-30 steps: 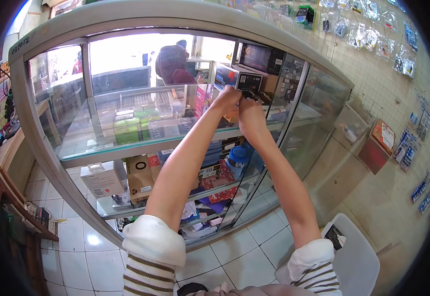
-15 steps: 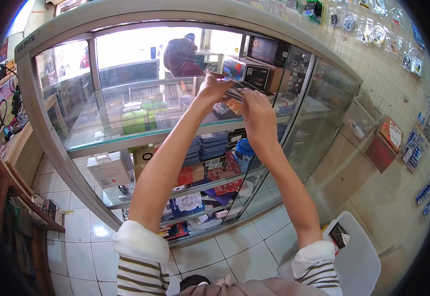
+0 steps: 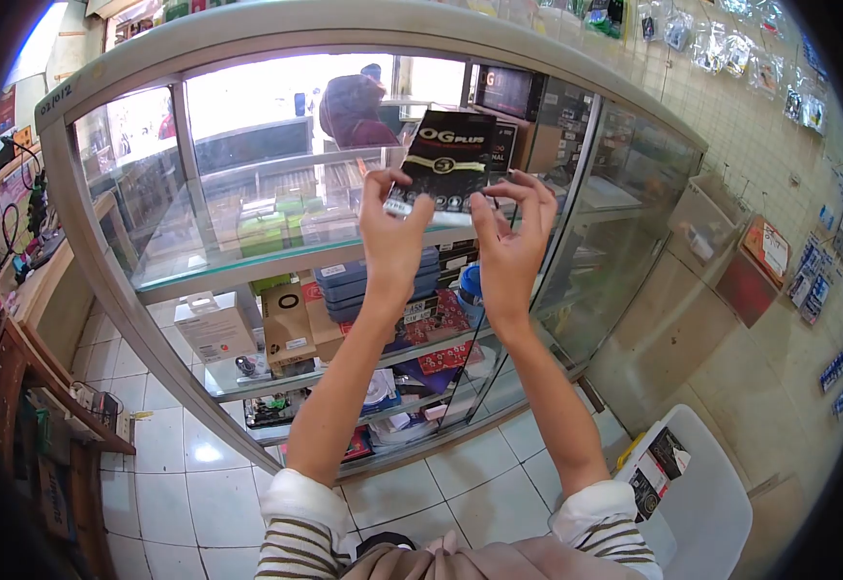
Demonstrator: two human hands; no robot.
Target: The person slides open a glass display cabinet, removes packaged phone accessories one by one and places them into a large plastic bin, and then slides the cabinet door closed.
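A black OG Plus packet (image 3: 448,159) stands upright before the glass display case, its printed front facing me. My left hand (image 3: 392,232) is closed on its lower left edge, thumb in front and fingers at the side. At the lower right corner, my right hand (image 3: 513,237) pinches it with the thumb, the other fingers curled and partly apart. Behind the packet lies the upper shelf of the display case (image 3: 276,261), with green boxes (image 3: 271,227) on it to the left.
Lower shelves hold blue cases (image 3: 344,280), a white box (image 3: 214,327) and a blue-lidded container (image 3: 471,282). A white plastic chair (image 3: 706,483) with black packets on it stands at right. Beyond the glass is a person (image 3: 354,111). Small packets hang on the right wall.
The packet has turned from nearly edge-on to front-facing. Both hands have come lower and closer to me, gripping its lower corners.
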